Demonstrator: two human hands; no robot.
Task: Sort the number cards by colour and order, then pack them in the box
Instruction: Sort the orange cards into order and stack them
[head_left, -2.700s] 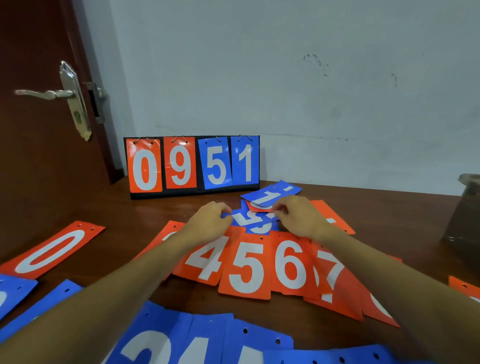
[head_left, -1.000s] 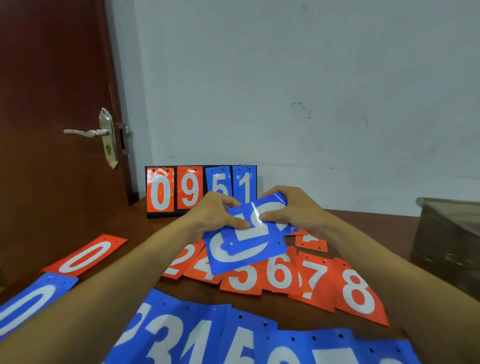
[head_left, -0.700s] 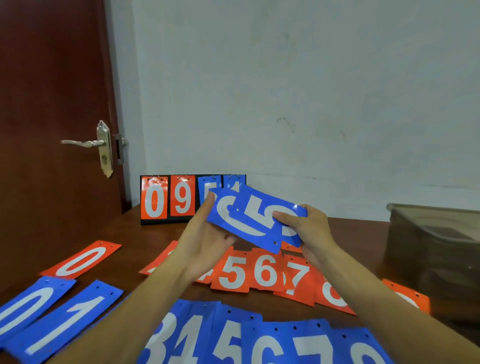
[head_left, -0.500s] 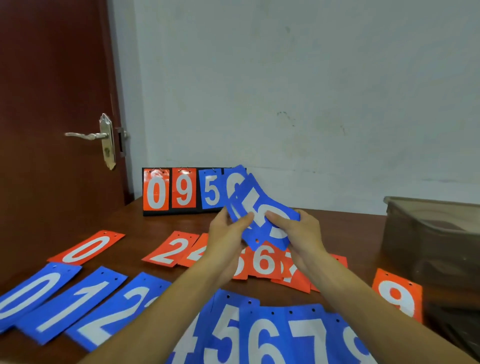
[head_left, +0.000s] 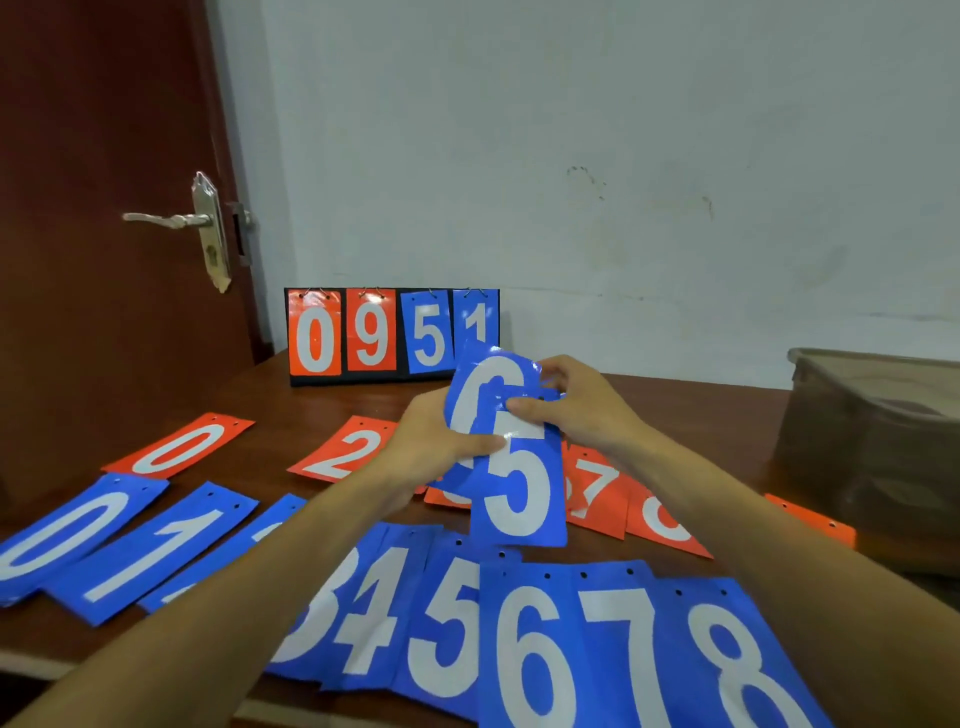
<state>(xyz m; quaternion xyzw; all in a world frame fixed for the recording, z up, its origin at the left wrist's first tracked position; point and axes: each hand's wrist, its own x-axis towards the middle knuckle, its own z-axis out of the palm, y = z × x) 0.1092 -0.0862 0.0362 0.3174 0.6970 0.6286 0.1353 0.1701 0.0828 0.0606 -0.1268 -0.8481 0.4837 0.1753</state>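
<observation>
Both hands hold a small stack of blue number cards upright above the table. The front card is a blue 5 (head_left: 522, 488); behind it shows another blue card (head_left: 480, 395) with a round digit. My left hand (head_left: 431, 447) grips the stack's left edge with the thumb across the front. My right hand (head_left: 569, 402) pinches the stack's top right. A row of blue cards (head_left: 519, 639) from 0 to 8 lies along the near edge. An orange row (head_left: 597, 486) lies behind it, partly hidden by my hands. The box (head_left: 878, 447) stands at the right.
A flip scoreboard (head_left: 392, 335) reading 0 9 5 1 stands against the wall at the back. A single orange 0 card (head_left: 179, 447) lies at the left, an orange 2 (head_left: 345, 449) beside it. A dark red door with a metal handle (head_left: 171, 221) is at the left.
The blue stack has been lifted off the table pile and turned upright, so the 5 now faces me. My view has shifted left and down, showing more of the blue row.
</observation>
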